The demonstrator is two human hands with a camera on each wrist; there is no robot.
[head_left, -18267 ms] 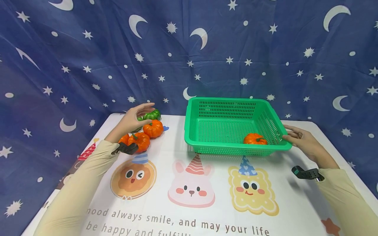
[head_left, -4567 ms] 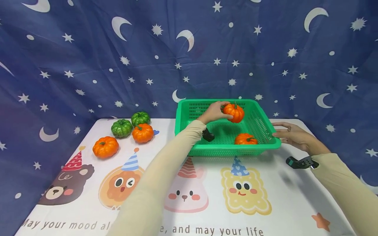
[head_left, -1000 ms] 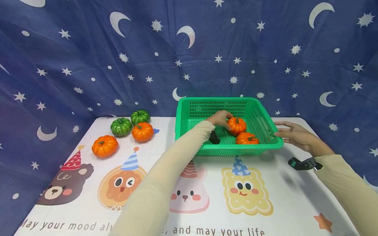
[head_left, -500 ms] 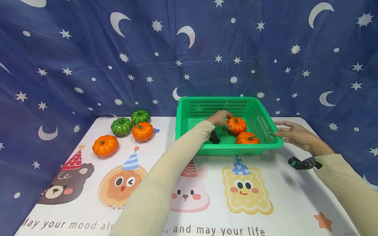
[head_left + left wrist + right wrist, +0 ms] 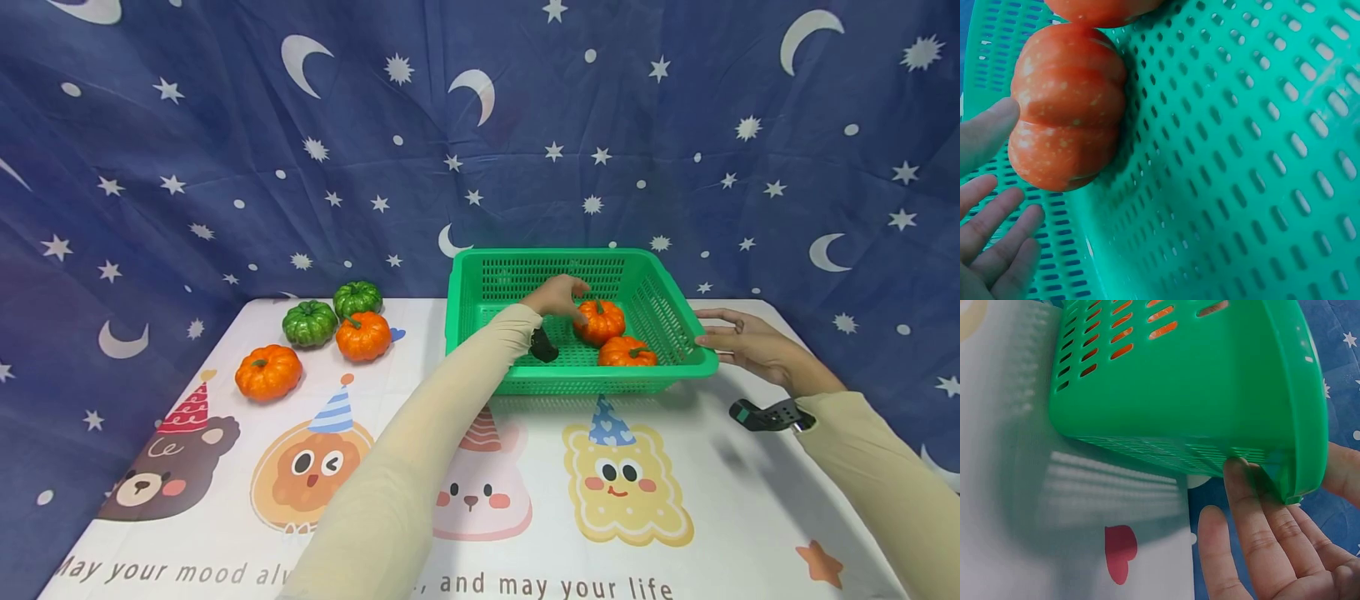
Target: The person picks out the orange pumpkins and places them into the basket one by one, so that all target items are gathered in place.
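Note:
In the head view a green plastic basket [image 5: 585, 385] holds two small orange pumpkins near its right end. My left hand [image 5: 557, 297] is inside it, beside the rear pumpkin [image 5: 600, 323]. In the left wrist view that pumpkin [image 5: 1066, 109] has the left thumb [image 5: 997, 119] right at its side, while the other fingers [image 5: 1007, 244] are spread away from it. The second pumpkin [image 5: 627, 352] lies closer to the basket's front wall. At the right end, my right hand [image 5: 757, 346] grips the basket rim [image 5: 1310, 412], thumb on one side and fingers against the outer wall.
Left of the basket lie two green pumpkins [image 5: 310, 323] and two orange pumpkins [image 5: 268, 372] on a white cloth [image 5: 547, 567] printed with cartoon faces. A blue curtain [image 5: 525, 167] with moons and stars hangs right behind the table.
Over the longer span, my left hand brought an orange pumpkin from the left group into the basket. In the last half second its fingers loosened and lifted slightly off it. The right hand stayed put.

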